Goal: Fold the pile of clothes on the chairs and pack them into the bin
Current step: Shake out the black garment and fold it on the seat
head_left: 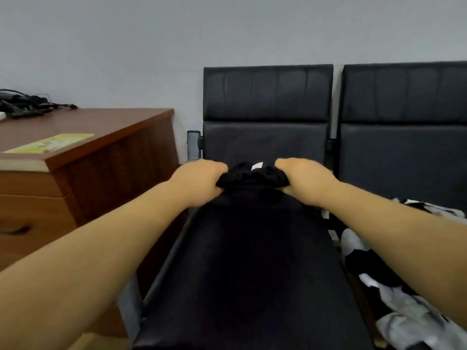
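Meanwhile, left hand (202,180) and right hand (300,179) each pinch the gathered waistband of a black garment (252,248) lying along the chair seat (265,142) | Advice: pull evenly, smooth flat before folding | Bin unseen

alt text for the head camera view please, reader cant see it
A person's left hand and right hand grip the bunched far edge of a black garment lying along a black chair. A pile of black-and-white clothes sits on the next chair to the right, and a wooden desk with cables stands to the left.
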### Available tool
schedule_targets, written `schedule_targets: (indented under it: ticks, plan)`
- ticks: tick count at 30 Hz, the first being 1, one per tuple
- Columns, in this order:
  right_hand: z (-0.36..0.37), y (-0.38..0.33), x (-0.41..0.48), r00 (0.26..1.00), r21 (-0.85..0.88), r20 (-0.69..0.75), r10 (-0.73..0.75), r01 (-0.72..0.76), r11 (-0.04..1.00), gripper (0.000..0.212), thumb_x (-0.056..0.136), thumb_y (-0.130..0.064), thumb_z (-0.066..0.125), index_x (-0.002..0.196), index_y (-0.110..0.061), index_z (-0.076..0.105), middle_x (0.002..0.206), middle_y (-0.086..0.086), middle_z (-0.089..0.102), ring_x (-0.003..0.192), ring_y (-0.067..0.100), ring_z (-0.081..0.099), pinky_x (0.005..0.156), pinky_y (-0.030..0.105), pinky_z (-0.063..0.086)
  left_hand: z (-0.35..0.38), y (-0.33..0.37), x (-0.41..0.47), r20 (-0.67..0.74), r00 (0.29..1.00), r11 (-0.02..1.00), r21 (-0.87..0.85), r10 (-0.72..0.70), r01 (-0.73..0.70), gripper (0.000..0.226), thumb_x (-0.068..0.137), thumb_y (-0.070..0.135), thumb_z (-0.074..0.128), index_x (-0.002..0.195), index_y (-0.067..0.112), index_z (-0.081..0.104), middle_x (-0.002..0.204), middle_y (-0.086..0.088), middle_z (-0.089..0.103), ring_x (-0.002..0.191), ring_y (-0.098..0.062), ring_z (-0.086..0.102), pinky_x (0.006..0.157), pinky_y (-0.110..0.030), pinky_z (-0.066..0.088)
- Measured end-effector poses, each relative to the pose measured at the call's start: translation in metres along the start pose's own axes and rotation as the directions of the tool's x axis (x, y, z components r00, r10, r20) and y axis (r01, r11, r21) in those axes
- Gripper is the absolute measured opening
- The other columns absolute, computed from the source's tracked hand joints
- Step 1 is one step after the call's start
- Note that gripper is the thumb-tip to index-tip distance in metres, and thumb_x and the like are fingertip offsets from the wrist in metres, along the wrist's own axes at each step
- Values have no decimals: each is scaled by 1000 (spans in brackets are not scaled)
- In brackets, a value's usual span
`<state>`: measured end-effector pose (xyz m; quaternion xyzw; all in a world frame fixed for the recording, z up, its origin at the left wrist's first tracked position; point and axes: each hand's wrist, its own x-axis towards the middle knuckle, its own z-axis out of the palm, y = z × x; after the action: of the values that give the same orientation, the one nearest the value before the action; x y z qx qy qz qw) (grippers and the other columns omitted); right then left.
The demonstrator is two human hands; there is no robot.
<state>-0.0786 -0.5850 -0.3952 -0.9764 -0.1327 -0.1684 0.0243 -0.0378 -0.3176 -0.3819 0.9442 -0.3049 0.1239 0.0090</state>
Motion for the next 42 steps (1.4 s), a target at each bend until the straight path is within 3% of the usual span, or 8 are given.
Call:
schedule_targets:
  ticks: [8, 19, 21, 24, 26, 32, 37, 42]
  plan:
    - [171, -10, -123, 852, 279, 520, 65, -241, 930, 34, 86, -41, 77, 111, -28, 60, 113, -5, 58, 107, 20, 61, 95, 36, 50, 181, 47, -85, 468, 884, 825, -500, 3, 262, 23, 86, 40, 80, 103, 31, 67, 103, 11, 67, 95, -11, 65, 91, -40, 56]
    - [118, -31, -157, 920, 422, 388, -47, -132, 897, 17, 80, -31, 84, 92, -29, 72, 92, -12, 64, 87, 4, 62, 83, 28, 51, 134, 57, -129, 448, 888, 699, -668, 103, 256, 22, 82, 25, 85, 97, 33, 72, 95, 12, 73, 88, -4, 69, 84, -30, 57]
    - [102, -36, -165, 819, 480, 556, -142, -177, 860, 25, 77, -32, 87, 97, -31, 73, 96, -17, 68, 91, 2, 64, 85, 27, 52, 119, 60, -140, 537, 808, 661, -701, 244, 267, 26, 82, 22, 86, 103, 28, 73, 99, 14, 73, 93, -4, 70, 82, -25, 55]
    - [87, -47, -183, 414, 414, 867, -278, -288, 863, 52, 79, -32, 88, 126, -37, 67, 122, -22, 66, 108, -4, 63, 97, 22, 50, 113, 65, -157, 666, 627, 575, -717, 403, 393, 35, 84, 27, 84, 116, 21, 72, 108, 2, 75, 101, -13, 70, 93, -34, 56]
    - [84, -47, -190, 308, 417, 899, -310, -389, 822, 54, 82, -26, 86, 131, -34, 65, 122, -15, 70, 102, -3, 69, 96, 24, 53, 122, 65, -160, 673, 652, 572, -704, 349, 421, 28, 89, 33, 79, 114, 22, 73, 96, 6, 76, 94, -12, 70, 88, -34, 56]
    - [125, -42, -183, 808, 431, 576, 124, -429, 794, 21, 88, -27, 78, 108, -26, 70, 105, 0, 72, 97, 14, 67, 82, 25, 50, 160, 64, -145, 467, 882, 920, -319, -58, 229, 46, 99, 47, 60, 141, 30, 52, 131, 6, 51, 121, -18, 54, 105, -40, 48]
    - [141, -52, -182, 806, 130, 565, 174, -296, 946, 47, 96, -38, 62, 140, -26, 53, 124, -3, 51, 116, 23, 54, 95, 34, 48, 163, 71, -139, 558, 828, 980, -128, -57, 153, 31, 104, 49, 49, 122, 26, 57, 121, 0, 56, 106, -21, 56, 90, -38, 49]
    - [124, -56, -185, 718, 253, 685, 126, -396, 883, 8, 88, -37, 70, 89, -29, 71, 85, -9, 70, 84, 12, 67, 82, 33, 58, 152, 65, -146, 645, 757, 972, -100, -99, 212, 31, 103, 51, 49, 87, 28, 62, 92, 3, 65, 84, -16, 62, 74, -35, 51]
